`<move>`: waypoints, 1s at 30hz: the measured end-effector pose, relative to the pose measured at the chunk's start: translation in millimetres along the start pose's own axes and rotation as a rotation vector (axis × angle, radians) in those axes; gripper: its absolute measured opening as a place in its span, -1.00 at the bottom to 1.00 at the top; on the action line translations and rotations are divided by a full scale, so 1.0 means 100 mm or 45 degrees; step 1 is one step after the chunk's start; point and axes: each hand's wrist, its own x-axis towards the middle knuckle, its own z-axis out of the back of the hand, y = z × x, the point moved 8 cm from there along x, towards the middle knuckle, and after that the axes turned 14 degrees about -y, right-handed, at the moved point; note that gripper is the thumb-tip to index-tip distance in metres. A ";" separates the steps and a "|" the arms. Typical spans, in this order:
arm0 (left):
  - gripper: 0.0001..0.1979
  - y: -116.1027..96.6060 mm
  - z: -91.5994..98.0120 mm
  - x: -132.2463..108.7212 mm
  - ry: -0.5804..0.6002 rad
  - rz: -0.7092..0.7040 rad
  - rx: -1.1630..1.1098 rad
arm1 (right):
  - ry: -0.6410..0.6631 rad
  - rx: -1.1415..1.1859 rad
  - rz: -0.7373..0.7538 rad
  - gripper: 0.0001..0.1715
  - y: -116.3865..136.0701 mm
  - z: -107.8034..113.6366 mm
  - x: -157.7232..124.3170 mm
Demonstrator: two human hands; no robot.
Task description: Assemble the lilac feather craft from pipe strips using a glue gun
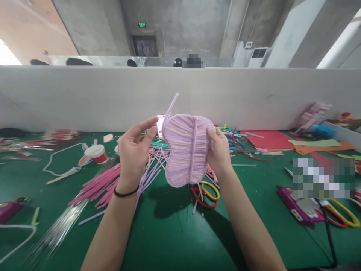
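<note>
A lilac butterfly-wing-like shape (180, 150) made of fuzzy pipe cleaners is raised above the table, with a straight strip running down its face. One loose pipe cleaner end (172, 105) sticks up from its upper left edge, and a thin wire (187, 203) hangs below. My right hand (218, 148) grips the shape at its right edge, thumb on the front. To the left of it, apart from the edge, is my left hand (137, 146); its thumb and forefinger are spread with nothing visible between them.
Red-and-yellow scissors (207, 195) lie below the shape. Pink pipe cleaners (104, 184) and clear wires (67, 210) are at left, near a paper cup (96, 153). A purple glue gun (296, 205) lies at right, before red paper (267, 140). A white partition (113, 98) stands behind.
</note>
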 end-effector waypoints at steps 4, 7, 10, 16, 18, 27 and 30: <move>-0.70 -0.05 -0.02 0.00 0.036 -0.054 -0.032 | 0.035 -0.075 0.022 -0.79 0.01 -0.01 0.01; -0.74 -0.06 0.00 0.01 0.013 -0.068 -0.058 | 0.087 -0.134 0.038 -0.78 0.03 -0.02 0.00; -0.74 -0.04 0.05 0.04 -0.027 -0.043 -0.096 | 0.172 -0.206 0.026 -0.77 0.04 -0.06 -0.03; -0.72 0.04 0.04 0.06 0.053 0.078 -0.201 | 0.279 -0.283 -0.021 -0.79 0.03 -0.11 -0.08; -0.75 0.08 0.03 0.04 0.061 0.142 -0.210 | 0.298 -0.289 -0.021 -0.80 0.02 -0.11 -0.09; -0.85 0.14 -0.08 -0.02 0.128 0.283 -0.243 | 0.351 -0.341 -0.001 -0.79 0.01 -0.12 -0.09; -0.83 0.15 -0.08 -0.03 0.151 0.317 -0.222 | 0.364 -0.336 0.002 -0.80 0.01 -0.12 -0.08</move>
